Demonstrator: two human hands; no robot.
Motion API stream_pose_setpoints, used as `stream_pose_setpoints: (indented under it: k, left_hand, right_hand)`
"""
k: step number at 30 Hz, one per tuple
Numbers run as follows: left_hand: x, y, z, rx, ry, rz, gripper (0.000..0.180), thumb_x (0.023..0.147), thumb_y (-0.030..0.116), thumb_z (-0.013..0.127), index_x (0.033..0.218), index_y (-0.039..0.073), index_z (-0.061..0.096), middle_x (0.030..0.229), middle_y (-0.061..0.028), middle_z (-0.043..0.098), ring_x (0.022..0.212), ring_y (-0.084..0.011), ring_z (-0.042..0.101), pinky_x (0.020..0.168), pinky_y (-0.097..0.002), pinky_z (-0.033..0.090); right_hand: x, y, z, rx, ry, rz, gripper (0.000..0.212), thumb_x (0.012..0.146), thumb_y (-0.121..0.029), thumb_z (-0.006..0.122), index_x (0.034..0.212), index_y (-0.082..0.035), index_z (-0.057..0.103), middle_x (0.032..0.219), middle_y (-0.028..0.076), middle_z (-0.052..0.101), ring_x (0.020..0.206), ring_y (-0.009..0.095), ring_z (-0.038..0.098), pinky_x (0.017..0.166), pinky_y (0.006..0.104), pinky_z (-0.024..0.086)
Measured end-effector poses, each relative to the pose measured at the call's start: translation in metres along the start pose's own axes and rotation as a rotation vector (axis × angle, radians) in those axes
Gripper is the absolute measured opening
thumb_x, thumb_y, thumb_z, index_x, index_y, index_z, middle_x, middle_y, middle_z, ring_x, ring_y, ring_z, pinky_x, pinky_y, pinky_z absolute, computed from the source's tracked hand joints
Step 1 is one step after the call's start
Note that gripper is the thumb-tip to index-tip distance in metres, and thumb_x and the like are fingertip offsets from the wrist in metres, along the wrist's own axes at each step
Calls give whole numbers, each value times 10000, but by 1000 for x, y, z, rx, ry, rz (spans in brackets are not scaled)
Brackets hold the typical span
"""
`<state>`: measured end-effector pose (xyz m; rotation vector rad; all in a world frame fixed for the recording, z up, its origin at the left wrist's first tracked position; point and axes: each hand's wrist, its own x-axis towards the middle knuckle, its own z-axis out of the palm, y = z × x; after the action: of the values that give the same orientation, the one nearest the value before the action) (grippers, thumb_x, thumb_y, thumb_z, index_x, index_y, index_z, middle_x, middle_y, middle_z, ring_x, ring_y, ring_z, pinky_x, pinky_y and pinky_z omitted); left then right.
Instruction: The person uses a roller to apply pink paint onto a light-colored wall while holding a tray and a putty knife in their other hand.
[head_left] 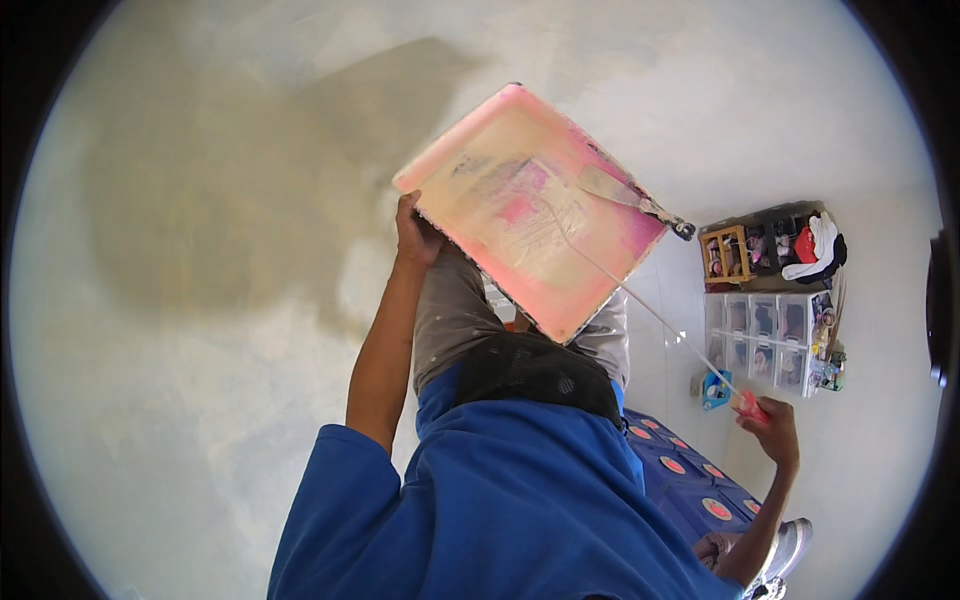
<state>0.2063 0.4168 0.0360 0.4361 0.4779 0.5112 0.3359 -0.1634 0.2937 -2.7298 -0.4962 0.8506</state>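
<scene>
A rectangular paint tray (490,240), pink and cream with dark, crusted edges, tilts in front of me over my thighs. My left hand (417,235) is closed on its left edge. Low on the right, my right hand (775,430) is wrapped round the red handle of a paint roller (650,307). Its long thin metal rod reaches up and left into the tray, where the tip blends with the smeared cream coating and its head is hard to make out. Across the tray's right edge lies a scraper (610,187), its dark handle end sticking out past the rim.
A pale wall (200,400) with damp-looking darker patches fills the left and top. To the right stand clear plastic drawers (765,325), with a wooden rack (727,255) and cloths beside them. A blue patterned surface (675,465) with red circles lies below, near my right side.
</scene>
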Motion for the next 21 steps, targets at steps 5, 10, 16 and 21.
stream_pose_setpoints:
  k: [5, 10, 16, 21]
  left_hand:
    - [4, 12, -12, -18, 23, 18, 510, 817, 347, 559, 1223, 42, 508, 1183, -98, 582, 1093, -275, 546, 950, -434, 430]
    - [-5, 15, 11, -12, -61, 8, 514, 856, 359, 511, 1244, 22, 496, 1234, -117, 565, 1119, -271, 542, 959, -427, 431]
    - [-12, -2, 2, 27, -158, 19, 621, 891, 454, 437, 1332, 18, 425, 1330, -134, 500, 1211, -284, 484, 1027, -441, 383]
    - [-15, 3, 16, -17, -93, 35, 540, 853, 382, 481, 1249, 15, 494, 1205, -124, 580, 1118, -293, 547, 973, -433, 424]
  right_hand:
    - [6, -25, -6, 14, 49, 25, 245, 666, -133, 758, 818, 25, 647, 619, 96, 560, 565, 139, 493, 547, 312, 394]
    - [-36, 45, -20, -84, 98, 77, 303, 626, -184, 805, 697, 24, 596, 561, 89, 519, 505, 178, 414, 523, 352, 378]
    - [-6, 57, 45, 108, 304, -85, 363, 658, -292, 830, 687, -5, 609, 572, 131, 555, 507, 203, 510, 519, 369, 411]
    - [41, 12, 53, 86, 514, -240, 333, 767, -275, 751, 715, 15, 596, 595, 107, 589, 535, 162, 557, 524, 331, 449]
